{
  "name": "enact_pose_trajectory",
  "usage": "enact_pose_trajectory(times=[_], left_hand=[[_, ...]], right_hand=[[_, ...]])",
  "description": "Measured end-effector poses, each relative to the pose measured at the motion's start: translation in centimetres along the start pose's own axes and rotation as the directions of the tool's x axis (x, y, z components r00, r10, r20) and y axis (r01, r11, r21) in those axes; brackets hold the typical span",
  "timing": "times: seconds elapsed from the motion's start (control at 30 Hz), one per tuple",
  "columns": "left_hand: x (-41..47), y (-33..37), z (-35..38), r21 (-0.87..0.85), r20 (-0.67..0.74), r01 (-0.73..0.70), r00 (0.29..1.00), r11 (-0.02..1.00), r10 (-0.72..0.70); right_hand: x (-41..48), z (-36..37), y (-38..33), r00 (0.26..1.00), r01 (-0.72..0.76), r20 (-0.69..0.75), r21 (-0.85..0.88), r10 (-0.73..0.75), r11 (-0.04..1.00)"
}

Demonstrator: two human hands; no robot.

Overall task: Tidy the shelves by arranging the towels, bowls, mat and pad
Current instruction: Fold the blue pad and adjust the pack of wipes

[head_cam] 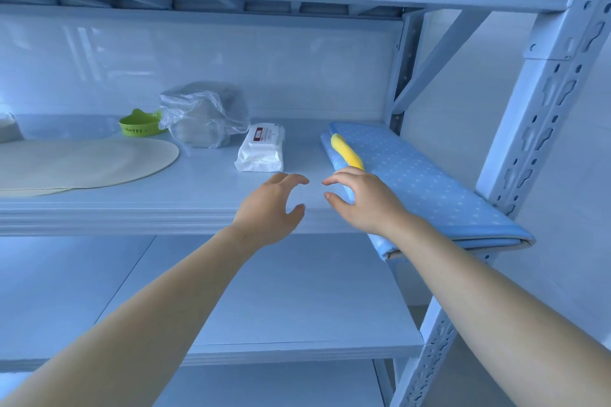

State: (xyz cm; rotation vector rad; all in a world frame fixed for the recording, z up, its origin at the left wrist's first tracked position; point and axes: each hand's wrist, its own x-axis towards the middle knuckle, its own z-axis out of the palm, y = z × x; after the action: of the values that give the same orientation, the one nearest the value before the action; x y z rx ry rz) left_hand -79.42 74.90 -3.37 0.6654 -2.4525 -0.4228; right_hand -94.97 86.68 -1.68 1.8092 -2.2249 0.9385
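Head view. Shows both hands low over the front edge of the middle shelf (132,218), close together yet apart. Finds the left hand (271,205) half open, fingers loosely bent toward the thumb, holding nothing, above bare board. Finds the right hand (363,198) half open too, fingers spread and bent, gripping nothing, at the left long edge of the folded blue pad (429,182); cannot tell whether the palm touches it. Places that one pad at the shelf's right end, its near corner jutting past the front edge. Notes one yellow roll (347,151) lying along its left edge, just beyond the fingers. Counts one white pack (261,149) mid-shelf. Counts one clear bag (205,116) of grey folded stuff toward the back edge and one green bowl (140,125) left of it. Adds one round cream mat (82,162) at the left end, with a second cream edge showing beneath.
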Motion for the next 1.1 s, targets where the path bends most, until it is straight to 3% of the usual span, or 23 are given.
enact_pose_trajectory(times=[0.3, 0.73, 1.1], left_hand=[[2.6, -7.1, -3.2, 0.019, -0.022, -0.01, 1.0, 1.0, 0.01], [6.6, -16.1, -5.5, 0.018, 0.02, -0.061, 0.998, 0.998, 0.061], [11.2, -17.5, -4.0, 0.02, 0.056, -0.108, 0.993, 0.994, 0.107]], right_hand=[[6.6, 4.9, -3.6, 0.999, 0.034, 0.013, -0.009, -0.034, 0.999], [13.1, 11.2, -5.3, 0.998, -0.041, -0.044, -0.019, 0.04, 0.999], [16.6, 12.6, -3.2, 0.991, -0.057, -0.122, -0.105, 0.044, 0.993]])
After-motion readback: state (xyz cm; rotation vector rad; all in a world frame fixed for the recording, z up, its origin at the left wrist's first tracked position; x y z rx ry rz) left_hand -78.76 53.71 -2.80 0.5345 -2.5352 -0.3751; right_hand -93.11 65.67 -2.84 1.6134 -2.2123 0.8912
